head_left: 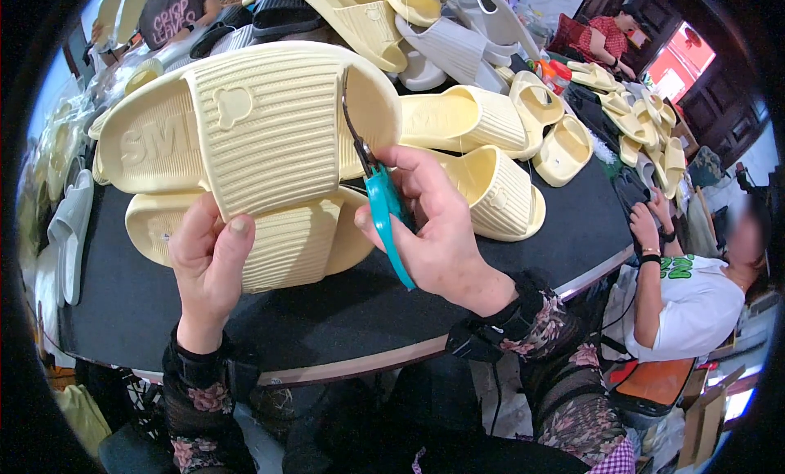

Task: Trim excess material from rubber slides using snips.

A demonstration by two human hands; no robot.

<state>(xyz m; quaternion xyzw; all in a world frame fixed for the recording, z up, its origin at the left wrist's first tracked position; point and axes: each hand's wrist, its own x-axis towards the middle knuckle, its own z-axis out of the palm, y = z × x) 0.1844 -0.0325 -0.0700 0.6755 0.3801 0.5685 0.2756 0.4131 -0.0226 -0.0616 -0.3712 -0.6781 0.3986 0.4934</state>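
My left hand (206, 265) grips a pale yellow slide slipper (282, 147) by the lower edge of its ribbed strap, thumb on top. The slipper is raised and lies sideways, with a bear-head outline on the strap. My right hand (448, 241) is closed around the teal handles of a pair of scissors (381, 216). Their dark blades run along the strap's right edge, at the slipper's opening; I cannot tell how far apart they are. Another yellow slipper (286, 257) rests on the black tabletop (343, 331) just below, partly covered by the raised one.
More yellow slippers (500, 192) lie to the right, with grey slippers (446, 49) heaped behind. A grey slipper (72, 233) stands at the left edge. A co-worker in a white shirt (695, 298) sits at the right; other people work at the far side.
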